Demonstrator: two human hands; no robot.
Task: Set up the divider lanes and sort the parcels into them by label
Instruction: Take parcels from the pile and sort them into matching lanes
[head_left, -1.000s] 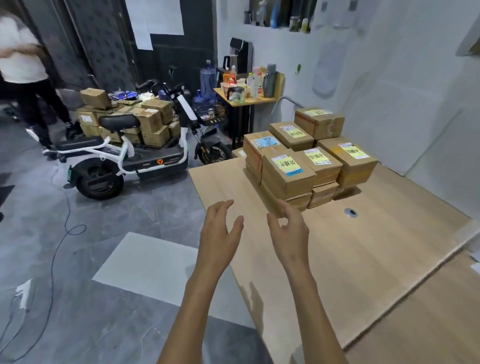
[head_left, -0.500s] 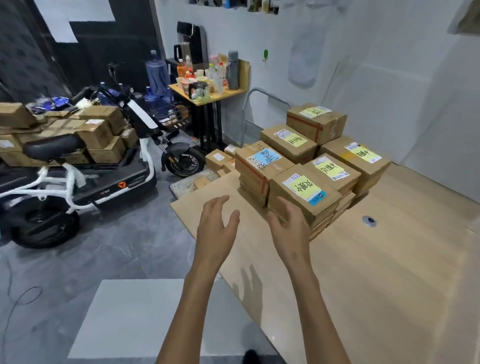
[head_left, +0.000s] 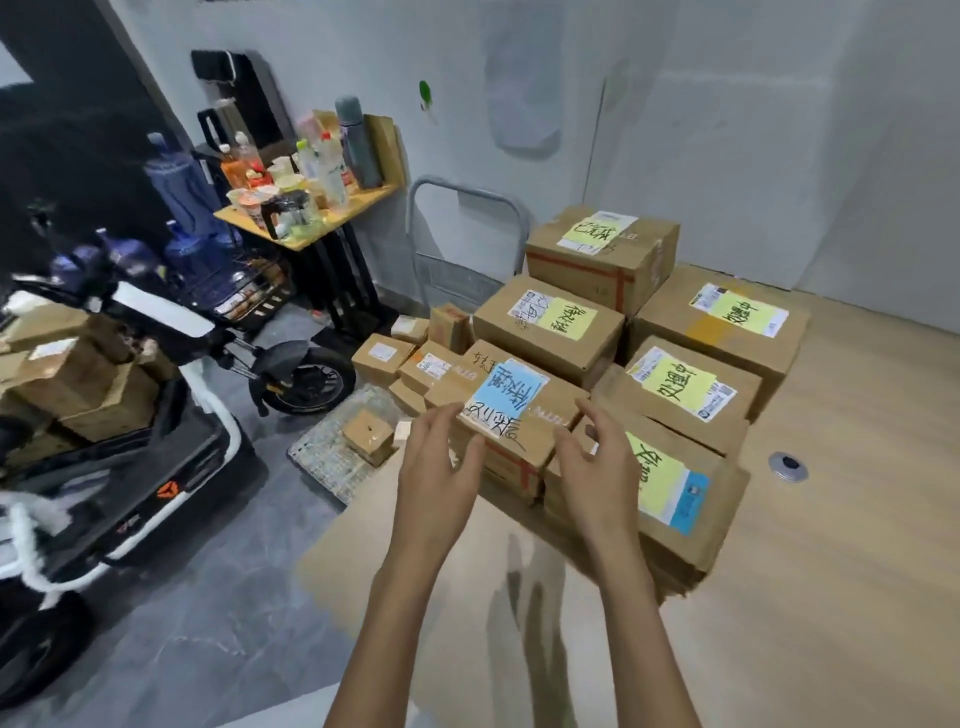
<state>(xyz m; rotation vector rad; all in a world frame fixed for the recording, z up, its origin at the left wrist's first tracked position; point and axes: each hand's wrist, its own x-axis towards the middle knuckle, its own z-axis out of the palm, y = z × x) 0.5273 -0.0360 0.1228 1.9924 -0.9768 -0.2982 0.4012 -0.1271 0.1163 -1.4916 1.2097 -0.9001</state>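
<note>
Blue-labelled brown cardboard parcel (head_left: 511, 395) tops the stack's near-left corner on the pale wooden worktop (head_left: 831, 571). Left hand (head_left: 441, 467) and right hand (head_left: 597, 467) flank it, fingers spread, grip unclosed. Recommended: clamp opposite side faces, lift straight.

Light: soft, even indoor light from above, moderately bright. Shadows: two faint streaks on the bench (head_left: 831, 623) (edges diffuse). Blur: motion smear throughout, heaviest on the scooter (head_left: 156, 415) at left; parcel labels (head_left: 675, 387) soft yet readable. Distortion: wide-angle bowing of wall (head_left: 779, 130) lines toward the edges.
</note>
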